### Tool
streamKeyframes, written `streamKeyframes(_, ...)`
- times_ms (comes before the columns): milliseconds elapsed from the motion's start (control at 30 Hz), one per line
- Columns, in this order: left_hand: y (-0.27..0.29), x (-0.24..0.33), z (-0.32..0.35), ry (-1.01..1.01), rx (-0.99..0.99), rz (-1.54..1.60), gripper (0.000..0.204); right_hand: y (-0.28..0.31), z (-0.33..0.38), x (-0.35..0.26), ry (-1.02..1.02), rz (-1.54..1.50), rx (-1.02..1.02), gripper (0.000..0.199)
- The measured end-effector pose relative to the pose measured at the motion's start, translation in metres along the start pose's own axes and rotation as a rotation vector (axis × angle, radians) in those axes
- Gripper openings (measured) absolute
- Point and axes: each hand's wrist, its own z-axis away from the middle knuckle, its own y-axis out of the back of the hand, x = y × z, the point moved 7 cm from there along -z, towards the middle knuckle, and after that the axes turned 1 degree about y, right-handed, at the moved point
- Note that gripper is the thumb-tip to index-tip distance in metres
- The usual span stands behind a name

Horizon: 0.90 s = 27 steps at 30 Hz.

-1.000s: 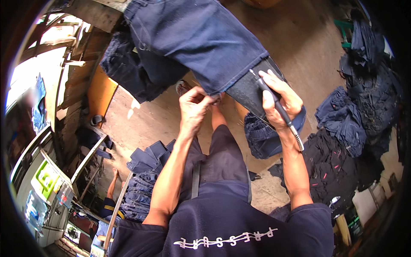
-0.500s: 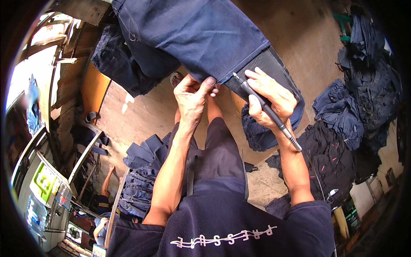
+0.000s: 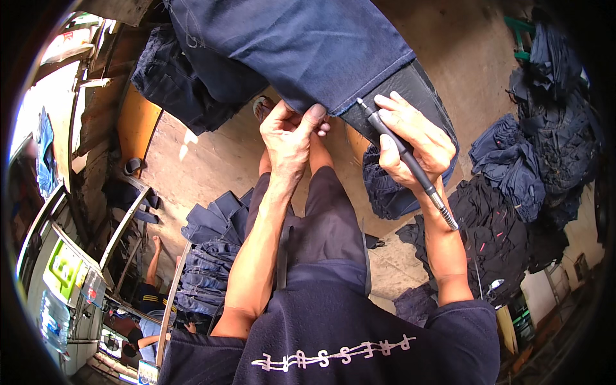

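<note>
Both hands work one trouser leg [image 3: 308,45]: the left hand [image 3: 290,133] pinches its hem, the right hand [image 3: 410,144] just beside grips a pen-like tool [image 3: 404,159], tip on dark padding [image 3: 410,86]; folded jeans [image 3: 208,256] lie below the left forearm

floor: bare concrete [image 3: 212,160] | right: heaps of dark garments [image 3: 545,167] | left: bright daylight, metal-framed bench [image 3: 131,221]

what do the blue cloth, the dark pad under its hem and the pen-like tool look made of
Blue cloth: likely denim, matte, with a woven grain and stitched seam.
Dark pad: perhaps rubber or leather, smooth with a dull sheen; unclear.
Pen-like tool in the right hand: black matte barrel, probably plastic, with a shiny metal-looking end.
</note>
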Motion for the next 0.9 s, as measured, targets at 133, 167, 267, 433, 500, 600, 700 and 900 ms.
streamKeyframes(133, 0.000, 0.001, -0.001, -0.009, -0.010, 0.018, 0.025, 0.002, -0.001, 0.002, -0.003, 0.026, 0.040, 0.033)
streamKeyframes(167, 0.000, 0.001, 0.000, -0.006, -0.010, 0.025, 0.026, 0.002, -0.001, 0.002, -0.011, 0.042, 0.044, 0.033)
streamKeyframes(267, 0.000, 0.000, 0.000, -0.001, -0.004, 0.034, 0.027, 0.004, 0.000, 0.003, -0.033, 0.070, 0.065, 0.032)
streamKeyframes(433, -0.001, 0.000, 0.000, 0.001, -0.003, 0.050, 0.028, 0.006, 0.000, 0.004, -0.054, 0.037, 0.083, 0.030)
streamKeyframes(500, -0.002, 0.000, 0.000, 0.007, -0.007, 0.056, 0.028, 0.008, 0.000, 0.006, -0.055, 0.049, 0.118, 0.028)
streamKeyframes(600, -0.002, 0.001, 0.001, -0.002, 0.017, 0.054, 0.012, 0.009, 0.000, 0.008, -0.059, 0.057, 0.154, 0.027)
streamKeyframes(700, -0.003, 0.001, 0.001, -0.010, 0.012, 0.068, 0.011, 0.009, 0.000, 0.010, -0.074, 0.076, 0.170, 0.027)
streamKeyframes(900, -0.001, -0.003, 0.000, -0.001, 0.009, 0.079, 0.025, 0.011, 0.002, 0.009, -0.090, 0.075, 0.171, 0.029)
